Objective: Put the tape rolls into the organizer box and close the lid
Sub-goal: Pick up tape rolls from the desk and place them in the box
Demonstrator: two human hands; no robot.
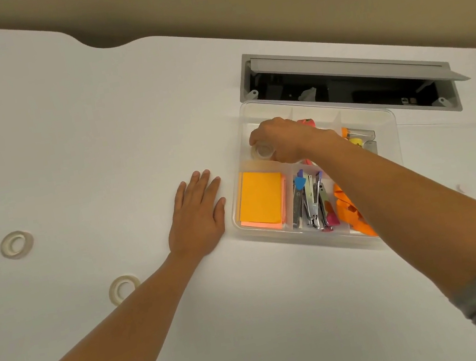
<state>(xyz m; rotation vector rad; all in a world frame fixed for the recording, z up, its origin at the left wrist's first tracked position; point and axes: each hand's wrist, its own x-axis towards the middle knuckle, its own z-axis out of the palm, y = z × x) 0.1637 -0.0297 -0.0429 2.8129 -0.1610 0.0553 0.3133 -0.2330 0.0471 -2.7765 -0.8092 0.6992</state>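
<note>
A clear plastic organizer box (237,211) stands open on the white desk, divided into compartments. My right hand (282,143) reaches into its back left compartment, fingers closed on a clear tape roll (263,151) held just above the compartment floor. My left hand (197,215) lies flat on the desk, fingers spread, just left of the box. Two more clear tape rolls lie on the desk: one tape roll (16,244) at the far left, another tape roll (122,287) partly hidden behind my left forearm. No lid is clearly in view.
The box holds orange sticky notes (261,198), staplers (311,200), orange pieces (350,209) and small items at the back right. Behind the box an open cable hatch (346,85) is set into the desk. The desk's curved far edge (109,46) meets a beige wall.
</note>
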